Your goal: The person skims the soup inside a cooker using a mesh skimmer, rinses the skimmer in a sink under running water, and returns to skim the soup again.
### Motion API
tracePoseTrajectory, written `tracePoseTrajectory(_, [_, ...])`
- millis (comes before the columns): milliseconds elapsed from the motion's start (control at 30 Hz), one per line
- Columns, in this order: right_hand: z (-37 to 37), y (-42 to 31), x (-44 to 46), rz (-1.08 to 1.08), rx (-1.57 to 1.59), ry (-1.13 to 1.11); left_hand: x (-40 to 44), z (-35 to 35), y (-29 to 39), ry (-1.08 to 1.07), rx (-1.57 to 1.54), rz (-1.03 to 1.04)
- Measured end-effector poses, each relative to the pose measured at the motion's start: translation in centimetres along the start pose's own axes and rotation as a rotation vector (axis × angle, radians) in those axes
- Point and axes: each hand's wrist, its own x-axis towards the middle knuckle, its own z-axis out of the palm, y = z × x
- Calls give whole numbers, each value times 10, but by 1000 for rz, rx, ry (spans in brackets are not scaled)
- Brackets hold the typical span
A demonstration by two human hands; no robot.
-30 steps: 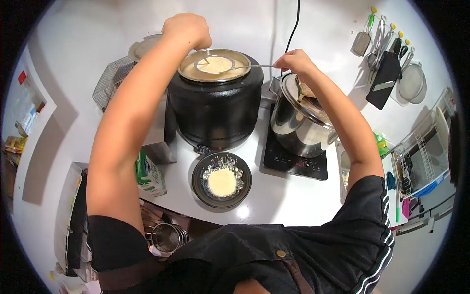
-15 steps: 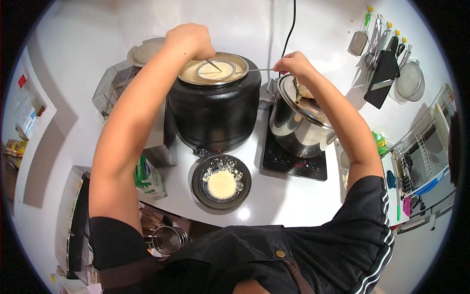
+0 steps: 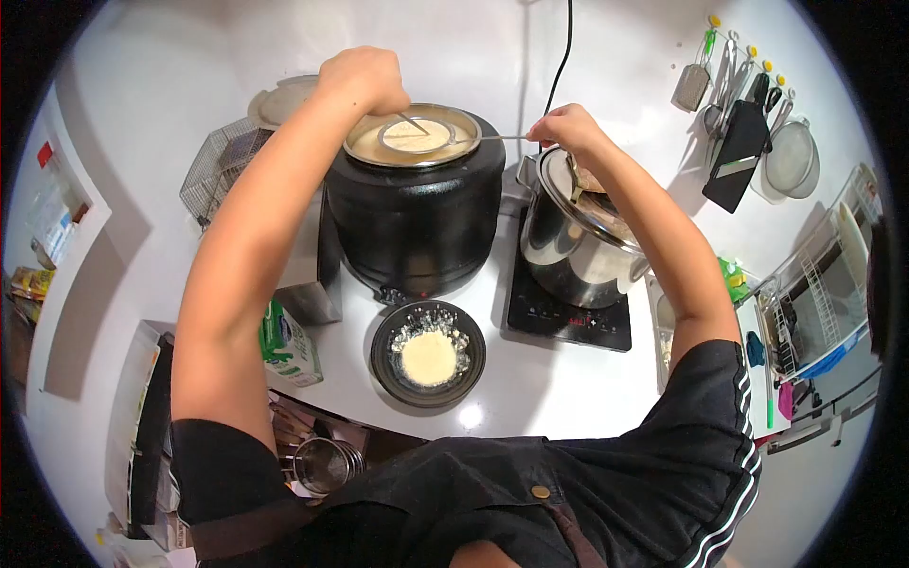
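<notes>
My left hand (image 3: 365,79) is closed round a thin metal utensil (image 3: 414,123), whose far end dips into pale cream-coloured contents, so its kind is hidden. That end lies inside a round strainer (image 3: 447,144), lowered into the open top of a black soup kettle (image 3: 417,218). Pale liquid surrounds the strainer within the kettle's metal rim. With my right hand (image 3: 565,128) I pinch the strainer's long thin handle (image 3: 502,138), held out over the kettle's right side. A black bowl (image 3: 383,381) with a pale batter-like mixture and white crumbs round it stands in front of the kettle.
A steel pot (image 3: 568,251) with a lid stands on a black induction cooker (image 3: 568,328) at right. A green-and-white carton (image 3: 292,348) is at left, near a wire basket (image 3: 220,166). Utensils, including a grater (image 3: 691,87), hang on the right wall.
Both hands keep their grips and stay nearly in place. The view has shifted very slightly; nothing was picked up or let go.
</notes>
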Motion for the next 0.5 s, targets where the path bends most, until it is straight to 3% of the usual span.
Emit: tracePoseTrajectory(500, [-1, 0, 7, -2, -49, 13, 6, 7, -4, 12, -15, -22])
